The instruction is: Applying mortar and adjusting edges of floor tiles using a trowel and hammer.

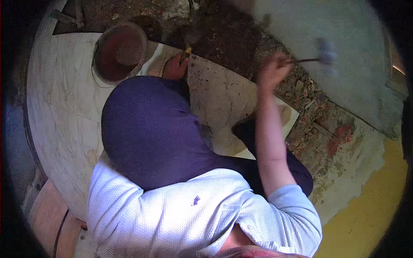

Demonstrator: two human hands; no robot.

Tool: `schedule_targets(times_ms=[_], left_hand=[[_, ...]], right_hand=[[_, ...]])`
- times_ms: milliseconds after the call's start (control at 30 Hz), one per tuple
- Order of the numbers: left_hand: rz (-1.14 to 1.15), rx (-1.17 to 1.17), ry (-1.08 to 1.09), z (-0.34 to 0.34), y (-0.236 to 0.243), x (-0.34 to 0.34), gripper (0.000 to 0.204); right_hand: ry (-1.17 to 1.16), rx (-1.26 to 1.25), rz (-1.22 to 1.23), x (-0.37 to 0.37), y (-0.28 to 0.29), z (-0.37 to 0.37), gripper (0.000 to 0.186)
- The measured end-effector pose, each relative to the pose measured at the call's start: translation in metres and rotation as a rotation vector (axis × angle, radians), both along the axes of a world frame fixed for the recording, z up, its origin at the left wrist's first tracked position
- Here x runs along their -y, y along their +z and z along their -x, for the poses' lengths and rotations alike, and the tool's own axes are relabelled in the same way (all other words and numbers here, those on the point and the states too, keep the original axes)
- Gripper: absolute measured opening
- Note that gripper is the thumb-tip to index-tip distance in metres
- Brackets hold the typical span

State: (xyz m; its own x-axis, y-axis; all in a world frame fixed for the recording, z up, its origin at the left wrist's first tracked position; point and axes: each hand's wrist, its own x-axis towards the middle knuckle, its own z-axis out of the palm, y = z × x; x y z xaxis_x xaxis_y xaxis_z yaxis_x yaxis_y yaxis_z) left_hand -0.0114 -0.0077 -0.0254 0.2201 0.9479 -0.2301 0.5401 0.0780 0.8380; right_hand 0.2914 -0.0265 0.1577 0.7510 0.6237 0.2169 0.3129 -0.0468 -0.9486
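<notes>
My right hand (273,71) is closed around the thin handle of a hammer (317,59). The hammer is held out to the right above the broken strip of floor, its head smeared by motion. Beyond my raised left knee, my left hand (174,67) is low at the edge of a pale marbled tile (219,92). Its fingers are curled around something small with a yellow end (188,50), too hidden to name. My left forearm is out of sight behind the knee. Dark specks and crumbs lie scattered on the tile.
A round, reddish-brown pan (119,53) rests on the tiled floor (56,86) at the far left. Past the tile edge runs a strip of dark soil and rubble (228,36). A grey slab (301,21) lies at the far right, and a yellow surface (370,206) at the near right.
</notes>
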Motion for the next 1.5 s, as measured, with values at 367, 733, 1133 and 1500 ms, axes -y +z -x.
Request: schedule_targets(times_ms=[367, 733, 1133, 1500], left_hand=[[-0.018, -0.027, 0.058, -0.005, 0.010, 0.004, 0.054], [0.032, 0.035, 0.005, -0.011, 0.005, -0.003, 0.060], [-0.033, -0.043, 0.017, -0.024, 0.013, -0.004, 0.055], [-0.055, -0.043, -0.021, -0.005, -0.006, 0.002, 0.057]], right_hand=[[0.188, 0.478, 0.311, -0.023, 0.039, -0.011, 0.018], [0.416, 0.374, 0.837, 0.095, -0.126, -0.007, 0.022], [0.470, 0.371, 1.036, 0.104, -0.126, -0.021, 0.028], [0.319, 0.292, 0.704, 0.078, -0.103, -0.015, 0.032]])
